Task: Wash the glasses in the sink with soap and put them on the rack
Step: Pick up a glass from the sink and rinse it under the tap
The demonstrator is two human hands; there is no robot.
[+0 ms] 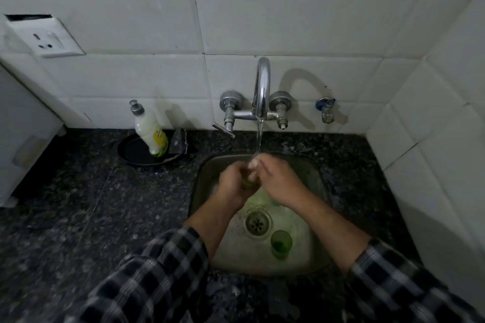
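Note:
Over the steel sink [316,178], my left hand [233,182] grips a small green glass [249,181], mostly hidden between both hands. My right hand [275,178] curls over its top, fingers at the rim. Water runs from the tap [262,86] onto the glass and fingers. A second green glass [280,242] stands upright on the sink floor, right of the drain [258,223]. Another greenish shape lies under my hands, unclear. No rack is in view.
A soap bottle [151,132] stands on a dark round plate [131,152] on the black granite counter [91,204], left of the sink, beside a dark scrubber [179,141]. White tiled walls close in behind and on the right. A wall socket [49,39] sits upper left.

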